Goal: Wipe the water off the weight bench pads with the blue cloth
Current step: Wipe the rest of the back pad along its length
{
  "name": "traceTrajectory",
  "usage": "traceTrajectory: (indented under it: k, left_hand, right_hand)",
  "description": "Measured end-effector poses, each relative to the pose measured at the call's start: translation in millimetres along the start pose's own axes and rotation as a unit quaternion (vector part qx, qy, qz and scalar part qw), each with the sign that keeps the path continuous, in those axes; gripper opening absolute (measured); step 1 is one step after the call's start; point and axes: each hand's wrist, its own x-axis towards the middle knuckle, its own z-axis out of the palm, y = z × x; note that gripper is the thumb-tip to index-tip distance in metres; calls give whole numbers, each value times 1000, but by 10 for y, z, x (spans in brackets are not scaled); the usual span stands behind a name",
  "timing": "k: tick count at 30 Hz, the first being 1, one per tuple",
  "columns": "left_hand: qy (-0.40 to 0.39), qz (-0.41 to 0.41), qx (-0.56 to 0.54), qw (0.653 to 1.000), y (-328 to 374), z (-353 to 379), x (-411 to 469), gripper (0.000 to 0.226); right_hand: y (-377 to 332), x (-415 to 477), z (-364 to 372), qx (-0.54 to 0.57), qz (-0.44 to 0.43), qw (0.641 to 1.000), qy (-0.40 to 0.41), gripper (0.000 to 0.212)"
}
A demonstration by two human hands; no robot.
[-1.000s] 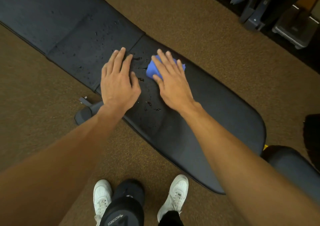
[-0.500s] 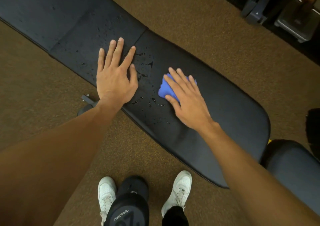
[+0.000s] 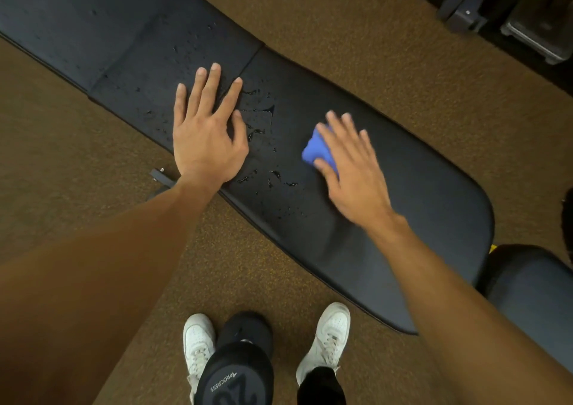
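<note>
Gym floor, seen from above: a person bends over a black bench point(image 3: 310, 234) that runs diagonally across brown carpet point(image 3: 341, 17). The left hand point(image 3: 207, 134) lies flat on the middle pad point(image 3: 148, 72), fingers straight and fanned, holding nothing, its forefinger at the seam point(image 3: 251, 62) with the long pad point(image 3: 434, 206). The right hand point(image 3: 353, 175), blurred, presses the blue cloth point(image 3: 317, 153) onto the long pad with straight, slightly spread fingers. The cloth sits bunched under fingers and thumb, about midway between the pad's far and near edges.

Water point(image 3: 263, 110) beads and pools between the hands, thickest just right of the seam and trailing toward the near edge. Finer drops speckle the middle pad beyond the left fingertips. Right of the cloth, the long pad stretches matte to its rounded end, with open surface on either side of the wrist. A second pad point(image 3: 527, 293) stands just beside that end.

Both forearms cross the near edge. A small bracket point(image 3: 161, 177) juts out there beside the left wrist. On the carpet below, white shoes point(image 3: 328, 336) flank a black weight point(image 3: 238, 373), a strip of floor between them and the bench. Dark equipment point(image 3: 527, 17) lines the far right corner, well apart from the bench.
</note>
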Motion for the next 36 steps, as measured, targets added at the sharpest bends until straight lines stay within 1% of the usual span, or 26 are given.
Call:
traceTrajectory:
  k: [2,3,5,7,10,11,12,13,15,17,18,19,20,22,24,25,26,27,29,31,32,33,34,36]
  left_hand:
    - [-2,-2,0,1000,2,0,-3,52]
    - [-3,-2,0,1000,6,0,-5,52]
    - [-2,-2,1,1000,6,3,-6,53]
    - [-1,-2,2,1000,0,6,-7,53]
    - [1,-1,4,1000,1,2,-3,53]
    - [0,-1,4,1000,-1,1,-2,53]
    - [-1,-2,4,1000,-3,1,-2,53]
    - [-2,-2,4,1000,-4,4,-2,53]
    - [0,-2,5,1000,-2,7,-1,53]
    - [3,-3,3,1000,2,9,-4,52]
    - [4,-4,2,1000,1,12,-7,52]
    - [6,-4,1,1000,0,14,-9,52]
    - [8,-4,2,1000,-3,17,-10,52]
    - [10,-3,1,1000,-6,16,-2,53]
    - [11,-3,-1,1000,-5,10,-2,52]
    - [11,-3,-1,1000,-3,12,-2,52]
    - [10,-3,-1,1000,-5,15,-3,52]
    - [9,-3,-1,1000,-8,18,-1,52]
    - [8,-3,1,1000,-17,22,-1,52]
    - [9,-5,2,1000,-16,21,-10,52]
    - [8,-5,2,1000,-13,20,-13,52]
    - [7,-5,2,1000,-9,20,-14,52]
    - [6,-5,2,1000,-6,21,-13,52]
    - [2,-6,2,1000,-2,16,-8,52]
  right_hand:
    - [11,299,-14,21,84,996,30,59]
    - [-25,470,1,21,107,993,38,59]
    - [-192,716,40,18,105,994,38,60]
    - [-370,703,69,19,43,999,15,60]
    - [-342,307,68,-8,-104,993,-45,59]
    - [-234,207,40,-15,-124,990,-57,60]
    - [-107,176,1,-15,-121,991,-54,60]
    - [12,205,-36,-12,-95,995,-41,60]
    - [139,400,-84,3,-3,1000,-11,60]
    - [74,669,-79,23,71,997,15,61]
    - [-31,761,-48,27,86,996,21,61]
    - [-153,803,-9,30,81,996,22,61]
    - [-276,782,28,31,57,998,17,61]
    - [-459,538,84,24,-35,999,-12,61]
    - [-422,206,98,5,-110,993,-46,60]
    - [-318,106,82,0,-123,991,-49,59]
    - [-199,76,53,3,-113,993,-41,59]
    - [-93,102,30,9,-83,996,-27,59]
    - [30,271,-1,27,17,999,9,60]
    - [-29,490,9,31,90,995,34,60]
    - [-120,557,34,27,102,994,37,60]
    - [-221,574,61,25,94,995,34,61]
    - [-321,533,86,25,69,997,28,61]
    - [-447,269,118,21,-20,1000,-6,60]
